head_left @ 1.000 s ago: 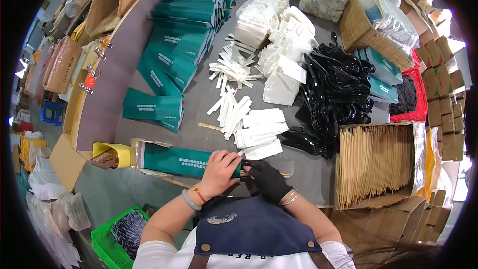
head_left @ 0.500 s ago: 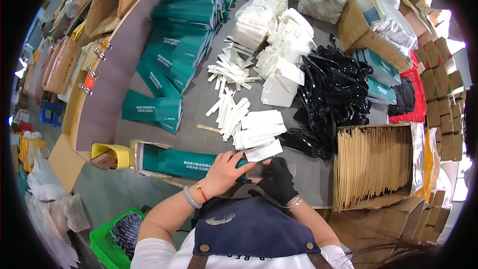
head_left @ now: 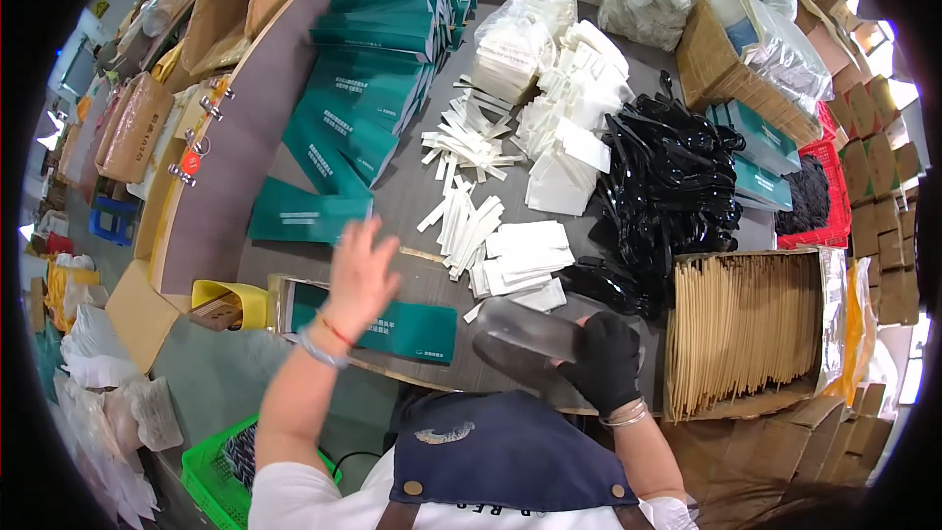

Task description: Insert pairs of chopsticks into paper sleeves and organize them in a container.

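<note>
left hand (head_left: 361, 270) now off green packet (head_left: 378, 326)

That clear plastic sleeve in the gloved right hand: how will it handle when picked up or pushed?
The clear sleeve is probably floppy: it looks like thin see-through film, held by the right hand at one end only. It is likely very light, so a push may crumple it or make it skid. Its glossy surface hints at slipperiness, and the glove may help with grip.
</note>
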{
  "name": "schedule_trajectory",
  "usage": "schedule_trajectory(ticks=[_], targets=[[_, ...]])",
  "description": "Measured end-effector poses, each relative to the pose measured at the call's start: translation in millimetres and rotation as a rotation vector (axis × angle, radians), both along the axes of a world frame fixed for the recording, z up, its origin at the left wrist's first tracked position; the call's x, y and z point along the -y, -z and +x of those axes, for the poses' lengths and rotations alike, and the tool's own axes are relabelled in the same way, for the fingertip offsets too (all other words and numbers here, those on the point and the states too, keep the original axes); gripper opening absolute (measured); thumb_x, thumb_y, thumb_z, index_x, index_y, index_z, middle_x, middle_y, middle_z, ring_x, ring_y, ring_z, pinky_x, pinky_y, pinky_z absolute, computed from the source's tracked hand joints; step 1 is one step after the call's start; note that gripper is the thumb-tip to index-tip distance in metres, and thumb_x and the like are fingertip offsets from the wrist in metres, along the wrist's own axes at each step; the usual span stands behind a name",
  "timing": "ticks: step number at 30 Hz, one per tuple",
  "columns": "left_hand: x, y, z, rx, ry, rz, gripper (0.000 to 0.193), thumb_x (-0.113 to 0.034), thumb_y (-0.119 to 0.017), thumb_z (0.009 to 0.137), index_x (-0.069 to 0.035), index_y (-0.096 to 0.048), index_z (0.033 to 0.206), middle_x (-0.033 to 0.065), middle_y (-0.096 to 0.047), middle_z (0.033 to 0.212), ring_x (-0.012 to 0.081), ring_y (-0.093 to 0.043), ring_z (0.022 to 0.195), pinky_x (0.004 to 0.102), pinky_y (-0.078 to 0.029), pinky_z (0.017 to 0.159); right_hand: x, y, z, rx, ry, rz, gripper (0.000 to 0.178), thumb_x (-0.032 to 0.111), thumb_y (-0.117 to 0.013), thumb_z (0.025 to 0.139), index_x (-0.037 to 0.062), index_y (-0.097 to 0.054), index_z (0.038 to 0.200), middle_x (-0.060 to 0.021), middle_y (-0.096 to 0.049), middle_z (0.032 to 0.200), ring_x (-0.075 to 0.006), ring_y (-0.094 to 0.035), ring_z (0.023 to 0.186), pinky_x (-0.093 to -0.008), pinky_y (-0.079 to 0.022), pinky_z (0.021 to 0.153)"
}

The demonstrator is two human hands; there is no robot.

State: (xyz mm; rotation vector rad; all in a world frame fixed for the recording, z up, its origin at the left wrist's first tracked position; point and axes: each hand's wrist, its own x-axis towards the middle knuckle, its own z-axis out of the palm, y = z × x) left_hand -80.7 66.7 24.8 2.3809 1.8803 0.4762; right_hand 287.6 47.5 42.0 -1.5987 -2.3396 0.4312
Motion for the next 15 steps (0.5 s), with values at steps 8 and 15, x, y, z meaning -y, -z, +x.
schedule_trajectory(ticks=[8,15], targets=[[77,60,67,0.274,-0.335,-0.197,0.100,-0.044,-0.086,0.061,-0.003,-0.041,0.140,0.0196,-0.034,0.146,0.0436,-0.025,0.137,0.0640,-0.015,0.110,8,0,-18,0.096,-0.125,-0.030,0.060,0.035,-0.084,0.054,0.0124,-0.060,0.105,-0.0077,-0.057,0.099,-0.0301,-0.055,0.096,-0.0438,-0.039,0.081],[75,59,64,0.350,-0.312,-0.236,0.103,-0.046,-0.085,0.062,-0.003,-0.037,0.142,0.0208,-0.030,0.149,0.0438,-0.022,0.139,0.0666,-0.014,0.109,12,28,-58,0.047,-0.244,-0.170,0.057,0.044,-0.079,0.065,0.0104,-0.060,0.107,-0.0084,-0.059,0.105,-0.0290,-0.056,0.097,-0.0455,-0.039,0.083]])
